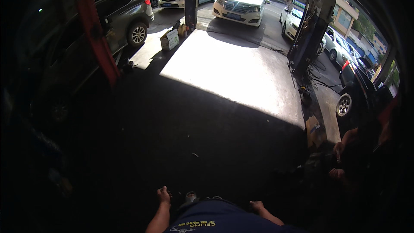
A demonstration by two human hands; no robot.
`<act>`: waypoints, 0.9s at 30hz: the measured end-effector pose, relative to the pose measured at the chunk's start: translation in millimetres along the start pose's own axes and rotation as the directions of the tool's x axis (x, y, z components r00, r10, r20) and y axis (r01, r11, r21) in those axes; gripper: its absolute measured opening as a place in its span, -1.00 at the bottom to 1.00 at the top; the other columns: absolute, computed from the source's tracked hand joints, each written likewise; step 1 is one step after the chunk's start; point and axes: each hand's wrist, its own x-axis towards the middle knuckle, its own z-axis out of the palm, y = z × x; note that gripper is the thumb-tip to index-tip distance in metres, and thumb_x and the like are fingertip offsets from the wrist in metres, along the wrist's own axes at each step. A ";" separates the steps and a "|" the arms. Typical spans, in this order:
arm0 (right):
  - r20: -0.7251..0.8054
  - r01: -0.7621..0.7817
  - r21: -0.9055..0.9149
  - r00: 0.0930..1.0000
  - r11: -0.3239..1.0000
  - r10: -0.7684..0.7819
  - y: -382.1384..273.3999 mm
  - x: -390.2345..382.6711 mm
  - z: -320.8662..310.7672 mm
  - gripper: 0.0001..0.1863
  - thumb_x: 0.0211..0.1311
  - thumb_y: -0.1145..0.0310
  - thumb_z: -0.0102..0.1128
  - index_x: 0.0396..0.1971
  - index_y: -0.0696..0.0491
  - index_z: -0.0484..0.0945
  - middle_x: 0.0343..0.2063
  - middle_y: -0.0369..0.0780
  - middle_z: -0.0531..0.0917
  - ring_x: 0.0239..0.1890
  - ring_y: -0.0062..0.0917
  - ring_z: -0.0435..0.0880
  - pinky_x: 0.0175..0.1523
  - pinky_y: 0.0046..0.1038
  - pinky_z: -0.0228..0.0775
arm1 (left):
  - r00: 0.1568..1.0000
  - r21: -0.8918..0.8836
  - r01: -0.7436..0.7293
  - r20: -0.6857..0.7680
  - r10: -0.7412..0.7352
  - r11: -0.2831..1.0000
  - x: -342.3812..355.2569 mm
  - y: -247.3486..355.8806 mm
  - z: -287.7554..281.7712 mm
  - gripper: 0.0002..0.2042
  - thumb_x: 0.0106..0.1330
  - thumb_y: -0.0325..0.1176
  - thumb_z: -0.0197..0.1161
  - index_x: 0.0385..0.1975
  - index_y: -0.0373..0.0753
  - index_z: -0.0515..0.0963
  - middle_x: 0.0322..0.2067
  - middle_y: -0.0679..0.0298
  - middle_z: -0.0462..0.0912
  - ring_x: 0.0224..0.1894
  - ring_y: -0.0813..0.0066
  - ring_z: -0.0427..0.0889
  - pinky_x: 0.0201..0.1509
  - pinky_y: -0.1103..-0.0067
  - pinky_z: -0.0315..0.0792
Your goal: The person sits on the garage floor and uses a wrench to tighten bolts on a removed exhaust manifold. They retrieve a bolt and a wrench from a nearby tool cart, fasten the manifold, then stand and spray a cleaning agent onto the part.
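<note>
My left hand [164, 194] hangs at my left side, low in the view, its fingers curled in and the thumb uppermost. Nothing can be seen in it. On the other side of my dark blue shirt [224, 215], my right hand [257, 206] is held low with the fingers in shadow, so their pose is unclear. Neither hand touches any object that shows. Dark floor lies around both, and one shoe [191, 196] shows between them.
Sunlit floor [241, 73] stretches ahead towards a white car [239, 3]. A red lift post [92, 30] and a dark car [125, 13] stand left. A cardboard box [170, 39] sits by a pillar [190, 0]. Another person's hands [339, 148] show at right, near a dark car's wheel [344, 105].
</note>
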 end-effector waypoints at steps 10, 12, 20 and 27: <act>0.037 0.132 -0.191 0.991 0.973 -0.127 -52.8 -13.8 9.8 -0.54 0.38 0.18 0.38 0.06 0.26 0.67 -0.18 -0.07 0.80 -0.17 -0.35 0.80 -0.08 -0.28 0.65 | 0.999 -0.031 0.032 -0.035 -0.033 0.999 9.0 -3.8 -16.8 -0.75 0.55 -0.13 0.16 -0.07 -0.19 0.44 -0.47 0.32 0.52 -0.58 0.55 0.50 -0.54 0.56 0.44; 0.032 0.085 -0.118 0.996 0.989 -0.082 -57.2 -22.5 15.4 -0.53 0.39 0.18 0.38 0.09 0.26 0.66 -0.15 -0.06 0.80 -0.14 -0.32 0.80 -0.05 -0.26 0.65 | 1.000 -0.022 0.024 -0.016 -0.024 0.999 13.1 -2.1 -22.6 -0.75 0.55 -0.14 0.16 -0.08 -0.20 0.45 -0.48 0.32 0.52 -0.58 0.55 0.50 -0.54 0.56 0.44; 0.040 0.027 0.000 0.999 1.000 -0.027 -43.5 -19.6 36.6 -0.56 0.39 0.22 0.38 0.08 0.27 0.65 -0.11 -0.05 0.78 -0.11 -0.29 0.77 -0.01 -0.26 0.62 | 0.999 0.049 0.036 -0.011 -0.036 0.998 30.2 13.2 -27.9 -0.74 0.55 -0.14 0.16 -0.09 -0.24 0.48 -0.49 0.31 0.53 -0.57 0.54 0.53 -0.52 0.55 0.47; 0.059 -0.012 0.129 0.998 0.992 0.005 -18.3 -19.5 59.9 -0.66 0.45 0.30 0.30 0.00 0.28 0.64 -0.28 -0.08 0.76 -0.32 -0.32 0.76 -0.24 -0.24 0.63 | 0.999 0.074 -0.002 0.037 0.000 0.997 45.3 26.4 -22.9 -0.74 0.55 -0.14 0.18 -0.07 -0.23 0.49 -0.49 0.31 0.54 -0.57 0.52 0.54 -0.52 0.54 0.48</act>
